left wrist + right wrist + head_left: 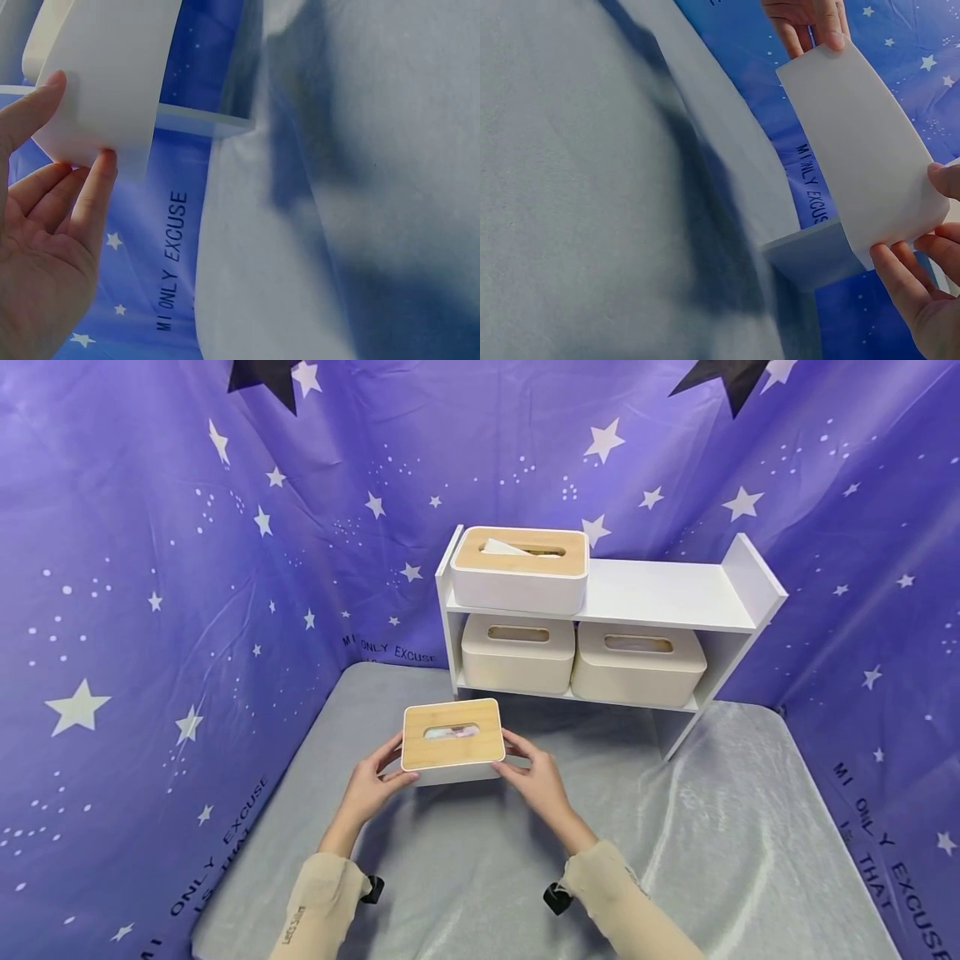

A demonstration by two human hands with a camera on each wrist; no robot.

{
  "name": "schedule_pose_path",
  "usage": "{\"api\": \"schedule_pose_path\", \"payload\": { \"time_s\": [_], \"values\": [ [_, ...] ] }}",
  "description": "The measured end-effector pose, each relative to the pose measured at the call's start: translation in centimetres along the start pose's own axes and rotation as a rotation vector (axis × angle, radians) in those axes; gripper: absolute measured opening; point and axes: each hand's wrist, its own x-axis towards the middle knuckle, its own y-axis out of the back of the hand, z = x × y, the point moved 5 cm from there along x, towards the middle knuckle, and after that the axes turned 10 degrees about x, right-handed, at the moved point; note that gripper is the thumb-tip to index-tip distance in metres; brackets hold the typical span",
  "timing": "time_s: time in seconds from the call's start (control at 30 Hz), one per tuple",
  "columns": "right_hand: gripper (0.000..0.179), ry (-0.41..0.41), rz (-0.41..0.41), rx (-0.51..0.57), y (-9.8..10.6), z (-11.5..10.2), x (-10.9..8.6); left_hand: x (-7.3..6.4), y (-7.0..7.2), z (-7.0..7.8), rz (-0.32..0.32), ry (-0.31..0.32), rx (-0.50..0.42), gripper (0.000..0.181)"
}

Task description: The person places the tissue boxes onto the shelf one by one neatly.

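Observation:
A white tissue box with a wooden lid (453,752) is held above the grey cloth, in front of the shelf's left part. Through the slot in its lid something pale and patterned shows. My left hand (367,787) grips the box's left end, and my right hand (538,783) grips its right end. In the left wrist view, the left hand (56,251) has its thumb and fingertips against the white box wall (112,90). From the right wrist, the box's plain white side (862,150) appears between both hands, with the right hand's fingers (904,277) along its edge.
A white two-tier shelf (660,593) stands at the back. On its top left sits a larger wooden-lidded tissue box (520,589); two cream tissue boxes (517,664) (637,672) fill the lower tier. Purple starred curtains (187,568) surround the grey cloth surface (465,877).

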Motion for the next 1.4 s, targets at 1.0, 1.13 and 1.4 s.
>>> {"api": "schedule_pose_path", "payload": {
  "time_s": [1.0, 1.13, 1.4],
  "values": [
    [0.053, 0.097, 0.088, 0.002, 5.5, -2.5, -0.9, -0.9, -0.5, 7.6, 0.152, -0.185, 0.091, 0.076],
    [0.053, 0.103, 0.086, 0.016, 6.2, -3.4, -1.1, -1.1, -0.6, 8.7, 0.164, -0.234, 0.069, 0.075],
    [0.052, 0.128, 0.1, 0.009, 7.8, -5.0, -1.6, -1.3, -1.2, 11.0, 0.166, -0.285, 0.062, 0.075]
  ]
}}
